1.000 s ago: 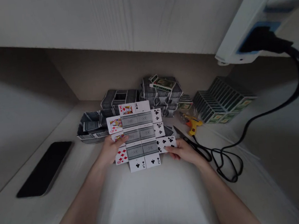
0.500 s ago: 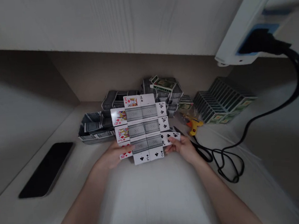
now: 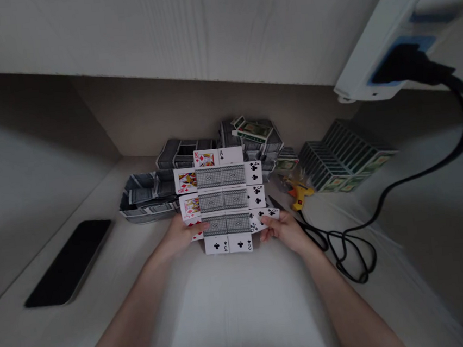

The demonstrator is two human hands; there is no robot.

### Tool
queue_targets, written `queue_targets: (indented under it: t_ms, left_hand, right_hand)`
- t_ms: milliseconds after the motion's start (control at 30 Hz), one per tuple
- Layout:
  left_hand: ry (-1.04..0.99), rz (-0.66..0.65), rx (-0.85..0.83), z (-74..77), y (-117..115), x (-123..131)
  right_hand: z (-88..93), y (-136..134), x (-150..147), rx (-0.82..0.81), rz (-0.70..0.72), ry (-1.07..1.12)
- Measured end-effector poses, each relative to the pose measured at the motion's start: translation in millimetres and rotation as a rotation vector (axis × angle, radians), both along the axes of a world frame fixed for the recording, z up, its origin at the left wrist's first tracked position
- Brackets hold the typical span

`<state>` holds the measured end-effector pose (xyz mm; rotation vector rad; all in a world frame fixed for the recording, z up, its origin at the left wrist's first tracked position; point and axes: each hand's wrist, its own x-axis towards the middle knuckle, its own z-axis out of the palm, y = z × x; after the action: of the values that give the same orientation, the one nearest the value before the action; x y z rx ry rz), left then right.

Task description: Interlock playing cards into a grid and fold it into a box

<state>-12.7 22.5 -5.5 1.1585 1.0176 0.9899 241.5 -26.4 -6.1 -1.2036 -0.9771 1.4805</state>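
Observation:
Between my hands is a panel of interlocked playing cards (image 3: 223, 201), with grey patterned backs in the middle and card faces sticking out around the edges. My left hand (image 3: 177, 235) pinches the panel's lower left side, its thumb over a red diamond card (image 3: 197, 234). On the lower right, my right hand (image 3: 285, 229) grips the six of clubs (image 3: 270, 213), thumb on top and fingers curled beneath. That card sits slightly tilted against the panel. King and ace stick out at the top, three and two of clubs at the bottom.
Behind the panel stand grey card-built boxes (image 3: 149, 210) and a green card box (image 3: 253, 130). Rightward lie a yellow glue gun (image 3: 300, 195), its looped black cable (image 3: 363, 262) and stacked green card boxes (image 3: 339, 166). A phone (image 3: 70, 262) lies left. A shelf board (image 3: 185, 36) overhangs.
The card panel has turned slightly and now sits straighter. The six of clubs lies closer in to the panel's right side. Both hands keep their grip.

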Motion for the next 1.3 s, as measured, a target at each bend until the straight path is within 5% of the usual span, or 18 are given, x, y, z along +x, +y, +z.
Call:
queue_targets:
  t_ms: [633, 967, 1300]
  left_hand:
    - [-0.026, 0.025, -0.063, 4.4, -1, 4]
    - [-0.075, 0.049, -0.049, 0.4, -4, 13]
    - [-0.091, 0.032, -0.087, -1.4, -4, 13]
  right_hand:
    - [-5.9, 3, -5, -0.026, 0.0, -0.088]
    - [-11.5, 4, -5, -0.056, -0.118, 0.014]
    - [-8.6, 1, -11, -0.062, -0.056, 0.098]
